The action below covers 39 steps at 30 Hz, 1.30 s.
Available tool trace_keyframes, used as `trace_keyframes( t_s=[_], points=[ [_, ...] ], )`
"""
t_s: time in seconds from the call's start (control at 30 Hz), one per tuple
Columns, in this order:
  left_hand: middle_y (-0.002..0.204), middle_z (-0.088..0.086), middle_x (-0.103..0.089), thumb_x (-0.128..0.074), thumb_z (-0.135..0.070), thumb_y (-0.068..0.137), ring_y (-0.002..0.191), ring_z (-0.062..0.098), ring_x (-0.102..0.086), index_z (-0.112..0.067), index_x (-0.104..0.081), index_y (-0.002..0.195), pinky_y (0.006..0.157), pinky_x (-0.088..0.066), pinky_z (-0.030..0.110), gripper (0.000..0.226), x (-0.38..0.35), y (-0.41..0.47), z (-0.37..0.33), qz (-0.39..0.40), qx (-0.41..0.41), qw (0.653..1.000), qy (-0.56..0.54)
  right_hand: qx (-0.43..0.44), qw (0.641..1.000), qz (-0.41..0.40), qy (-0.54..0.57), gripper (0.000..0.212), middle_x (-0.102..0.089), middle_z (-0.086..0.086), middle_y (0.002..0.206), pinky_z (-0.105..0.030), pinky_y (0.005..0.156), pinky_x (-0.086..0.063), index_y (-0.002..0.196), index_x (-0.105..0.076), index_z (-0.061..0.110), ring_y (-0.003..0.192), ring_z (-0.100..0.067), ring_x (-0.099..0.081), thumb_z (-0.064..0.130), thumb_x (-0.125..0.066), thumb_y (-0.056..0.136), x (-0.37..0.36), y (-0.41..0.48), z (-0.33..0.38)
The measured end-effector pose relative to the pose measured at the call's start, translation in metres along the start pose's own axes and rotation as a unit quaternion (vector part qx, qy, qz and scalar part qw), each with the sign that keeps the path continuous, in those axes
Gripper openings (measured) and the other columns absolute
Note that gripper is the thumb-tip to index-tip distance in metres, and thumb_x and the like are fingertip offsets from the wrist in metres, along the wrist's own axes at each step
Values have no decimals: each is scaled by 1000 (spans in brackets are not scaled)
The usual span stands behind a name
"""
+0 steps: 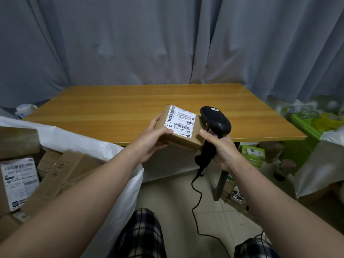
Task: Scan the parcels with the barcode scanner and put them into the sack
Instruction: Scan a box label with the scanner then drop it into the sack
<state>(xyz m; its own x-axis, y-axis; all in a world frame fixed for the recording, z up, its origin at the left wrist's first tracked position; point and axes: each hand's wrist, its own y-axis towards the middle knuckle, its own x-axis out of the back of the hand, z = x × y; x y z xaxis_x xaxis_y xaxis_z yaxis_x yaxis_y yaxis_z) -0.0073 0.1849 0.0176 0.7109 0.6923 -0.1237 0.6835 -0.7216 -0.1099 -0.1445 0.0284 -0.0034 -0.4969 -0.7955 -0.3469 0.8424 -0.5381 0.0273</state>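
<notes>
Left hand (152, 138) gripping small parcel (181, 127) above near tabletop (130, 101) edge, label facing up. Right hand (221, 148) clasping barcode scanner (216, 121), head sitting just right of label. Sack (74, 138) gaping near-left, nearer left hand.

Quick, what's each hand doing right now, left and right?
Left hand: holding the small cardboard parcel, label facing up.
Right hand: gripping the black barcode scanner by its handle.

Matt brown cardboard parcel (183, 135) (white paper label); glossy black plastic scanner (216, 121); smooth wood table (115, 108).
</notes>
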Motion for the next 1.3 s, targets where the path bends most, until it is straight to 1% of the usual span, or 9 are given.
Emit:
trace_keyframes(
  t_s=[0.2, 0.33, 0.5, 0.6, 0.73, 0.9, 0.97, 1.07, 1.3],
  points=[
    [118, 6, -60, -76, -18, 74, 107, 18, -59, -35, -36, 125, 92, -48, 31, 67, 0, 4, 7, -63, -47, 996, 39, 18, 996, -69, -59, 34, -73, -5, 101, -42, 96, -52, 108, -66, 14, 105, -26, -68, -5, -71, 80, -6, 6, -12],
    [111, -2, -57, -63, -13, 87, 92, 7, -54, -26, -44, 117, 64, -43, 12, 38, 1, 4, -10, -117, -96, 986, 76, 58, 992, -57, -99, 30, -73, 1, 103, -49, 103, -47, 105, -67, 22, 109, -21, -65, 6, -75, 81, -9, 7, -14],
    [107, 1, -65, -57, -31, 82, 98, 15, -61, -31, -46, 123, 78, -44, 27, 42, 9, -1, -40, 111, -46, 944, 308, 69, 993, -3, -91, 53, -66, -4, 111, -45, 104, -46, 113, -64, 18, 115, -26, -61, 20, -87, 65, -5, 12, 3],
    [113, 8, -63, -58, -33, 73, 98, 23, -65, -33, -37, 129, 84, -54, 37, 59, 7, 0, -46, 159, -24, 936, 314, 15, 987, 78, -142, 58, -66, -15, 108, -45, 96, -50, 112, -64, 10, 108, -34, -62, 26, -86, 61, -2, 13, 10],
    [128, 5, -56, -71, -35, 75, 95, 18, -66, -33, -34, 135, 81, -55, 31, 71, 4, 6, -35, 116, -46, 953, 278, -24, 977, 135, -165, 37, -73, -9, 101, -33, 82, -57, 111, -65, 9, 94, -20, -68, 4, -77, 76, -6, 4, 7],
    [138, 1, -46, -64, -64, 77, 119, 19, -50, -27, -33, 144, 98, -42, 36, 82, 12, 8, -14, -97, -40, 959, 262, -31, 998, -39, -48, 31, -72, -9, 103, -42, 90, -55, 110, -66, 12, 99, -27, -68, 10, -75, 80, -2, 10, -8],
    [141, 1, -47, -71, -69, 62, 124, 22, -49, -27, -32, 145, 103, -41, 43, 101, 15, 7, 0, -77, 35, 985, 153, -39, 995, -87, -17, 38, -70, -13, 114, -48, 96, -52, 114, -65, 13, 108, -31, -66, 17, -78, 79, 1, 14, -12],
    [130, 3, -58, -83, -41, 66, 115, 22, -59, -22, -32, 146, 87, -51, 36, 97, 13, 5, 20, -14, 68, 996, 56, -40, 995, -96, -1, 38, -68, -16, 118, -50, 93, -54, 115, -64, 9, 111, -32, -65, 17, -77, 81, -1, 15, -15],
    [123, 3, -62, -78, -22, 78, 107, 16, -59, -10, -43, 133, 95, -46, 32, 66, 30, 30, 18, -171, -22, 982, 71, 110, 967, -110, -203, 9, -62, 4, 63, -34, 63, -51, 81, -68, 16, 66, -19, -62, 20, -76, 82, -18, 6, -9]
  ],
)
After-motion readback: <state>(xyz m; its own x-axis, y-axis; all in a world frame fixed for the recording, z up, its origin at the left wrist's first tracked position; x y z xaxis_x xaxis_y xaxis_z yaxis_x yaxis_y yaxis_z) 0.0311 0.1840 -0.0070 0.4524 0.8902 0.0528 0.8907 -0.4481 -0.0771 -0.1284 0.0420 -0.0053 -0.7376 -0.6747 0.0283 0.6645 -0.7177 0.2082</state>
